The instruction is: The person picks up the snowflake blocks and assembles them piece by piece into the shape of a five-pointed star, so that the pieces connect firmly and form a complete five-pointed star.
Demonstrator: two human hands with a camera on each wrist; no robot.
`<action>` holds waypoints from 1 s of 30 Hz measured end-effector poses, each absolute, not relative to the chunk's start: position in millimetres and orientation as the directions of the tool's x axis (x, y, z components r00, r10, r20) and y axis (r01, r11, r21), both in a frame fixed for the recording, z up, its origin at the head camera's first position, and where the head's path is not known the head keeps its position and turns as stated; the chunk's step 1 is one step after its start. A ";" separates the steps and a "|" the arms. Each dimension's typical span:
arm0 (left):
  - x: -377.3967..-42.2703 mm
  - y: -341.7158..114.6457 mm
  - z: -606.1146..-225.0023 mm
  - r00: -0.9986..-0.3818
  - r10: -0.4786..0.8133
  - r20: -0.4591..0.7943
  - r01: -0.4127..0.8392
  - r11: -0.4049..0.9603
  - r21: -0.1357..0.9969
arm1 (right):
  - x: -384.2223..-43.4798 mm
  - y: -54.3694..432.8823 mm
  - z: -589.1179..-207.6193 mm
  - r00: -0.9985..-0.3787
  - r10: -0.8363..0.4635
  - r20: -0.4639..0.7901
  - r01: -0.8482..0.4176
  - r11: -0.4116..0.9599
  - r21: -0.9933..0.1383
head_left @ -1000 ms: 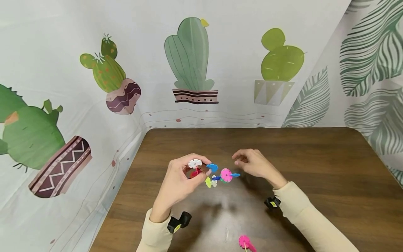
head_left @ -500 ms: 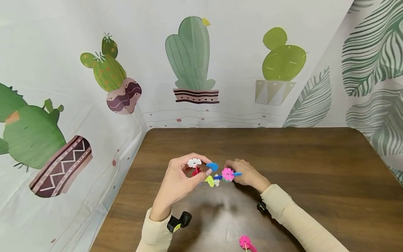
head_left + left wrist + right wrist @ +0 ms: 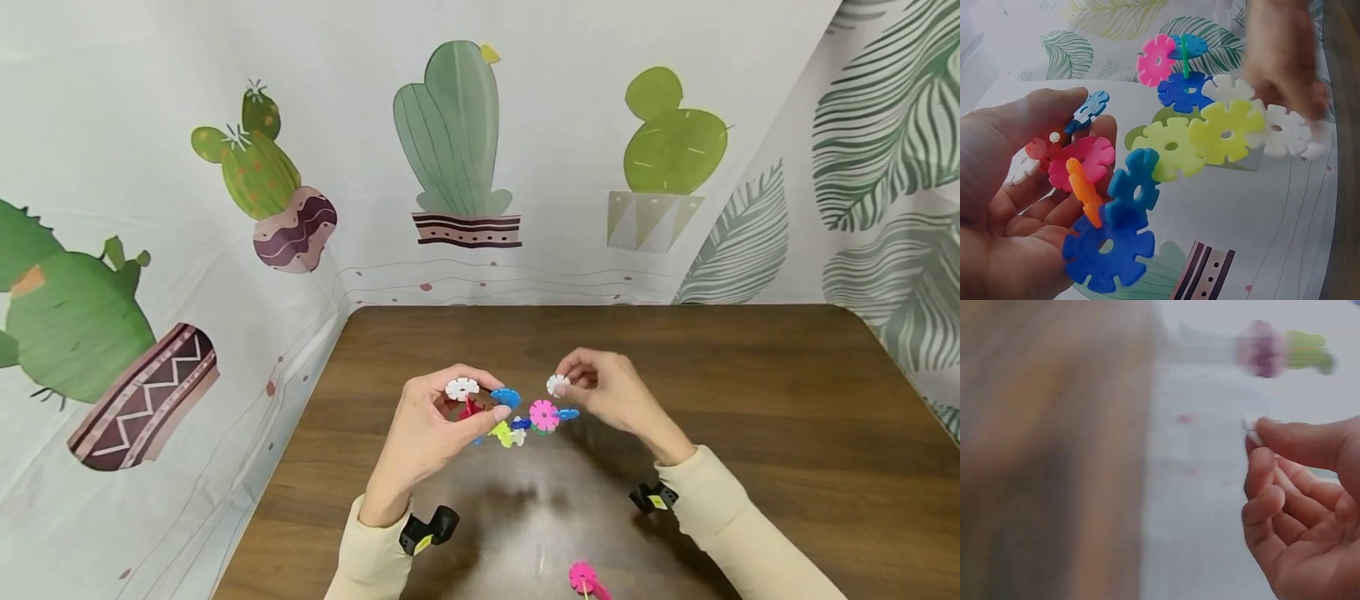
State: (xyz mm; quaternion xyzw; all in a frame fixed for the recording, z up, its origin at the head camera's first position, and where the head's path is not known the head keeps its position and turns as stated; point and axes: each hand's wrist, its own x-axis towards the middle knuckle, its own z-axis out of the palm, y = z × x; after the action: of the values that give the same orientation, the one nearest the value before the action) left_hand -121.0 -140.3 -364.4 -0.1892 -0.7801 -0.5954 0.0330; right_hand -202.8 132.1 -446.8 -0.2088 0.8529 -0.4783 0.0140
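Note:
My left hand [image 3: 427, 425] holds up a joined cluster of notched plastic snowflake discs, its thumb and fingertips at a light-blue disc [image 3: 506, 397]. In the left wrist view, a pink disc [image 3: 1088, 164], an orange disc [image 3: 1085, 194], a dark-blue disc [image 3: 1110, 250] and a yellow disc [image 3: 1227, 132] show in the cluster. A pink disc [image 3: 543, 415] and a blue one [image 3: 568, 414] form its right end. My right hand [image 3: 611, 392] pinches a white snowflake disc [image 3: 557, 384] between thumb and fingers, just above that end. In the right wrist view, only a sliver of the white disc [image 3: 1251, 425] shows.
A pink disc piece [image 3: 582, 575] with a thin pale stick lies at the table's near edge. The brown wooden table [image 3: 787, 400] extends to the right. Behind it hangs a cloth [image 3: 555, 167] printed with cacti and leaves.
My right hand moved in behind the cluster's right end, then drew back up and right; a white disc now shows in its fingers. The left hand and cluster stay almost still.

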 end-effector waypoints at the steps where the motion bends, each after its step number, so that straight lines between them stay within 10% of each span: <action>1: -120.9 -140.5 -364.0 -0.928 0.252 0.275 0.332 0.224 0.916 | -198.7 134.7 -436.2 -0.917 -0.350 0.192 -0.338 0.422 -0.841; 14: -120.7 -134.9 -369.7 -0.945 0.163 0.285 0.306 0.128 0.943 | -148.2 140.2 -375.3 -0.787 -0.444 0.427 -0.487 0.024 -0.873; 30: -119.2 -116.6 -373.6 -0.935 0.185 0.301 0.318 0.069 0.945 | -148.2 133.7 -374.6 -0.782 -0.442 0.439 -0.497 0.017 -0.868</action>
State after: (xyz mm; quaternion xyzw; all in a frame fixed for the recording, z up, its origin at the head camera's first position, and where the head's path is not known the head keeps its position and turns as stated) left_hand -119.2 -116.6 -373.6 -0.1726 -0.7295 -0.6600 0.0504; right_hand -148.2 133.7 -374.6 -0.3292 0.7127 -0.6190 -0.0220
